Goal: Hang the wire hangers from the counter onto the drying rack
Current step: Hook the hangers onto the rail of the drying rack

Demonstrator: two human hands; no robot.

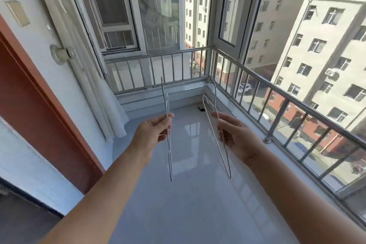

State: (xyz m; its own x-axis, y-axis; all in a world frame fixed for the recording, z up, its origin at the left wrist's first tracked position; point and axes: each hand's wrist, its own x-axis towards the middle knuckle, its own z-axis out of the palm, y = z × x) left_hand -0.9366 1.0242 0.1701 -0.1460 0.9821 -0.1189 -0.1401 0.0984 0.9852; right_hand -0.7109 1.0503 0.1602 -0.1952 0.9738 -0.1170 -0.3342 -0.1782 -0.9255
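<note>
Wire hangers (pixel 170 156) (pixel 222 152), two: one pinched in the left hand (pixel 152 130), one in the right hand (pixel 235 134).

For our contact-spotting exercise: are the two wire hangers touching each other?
Apart. The head view shows a wide stretch of counter between the left hanger and the right hanger.

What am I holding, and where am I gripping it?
Two wire hangers: left hand pinches the left hanger, right hand the right hanger, each about midway along.

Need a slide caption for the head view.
Left hand pinches one wire hanger, right hand a second hanger, above the glossy white counter by the railing.
</note>
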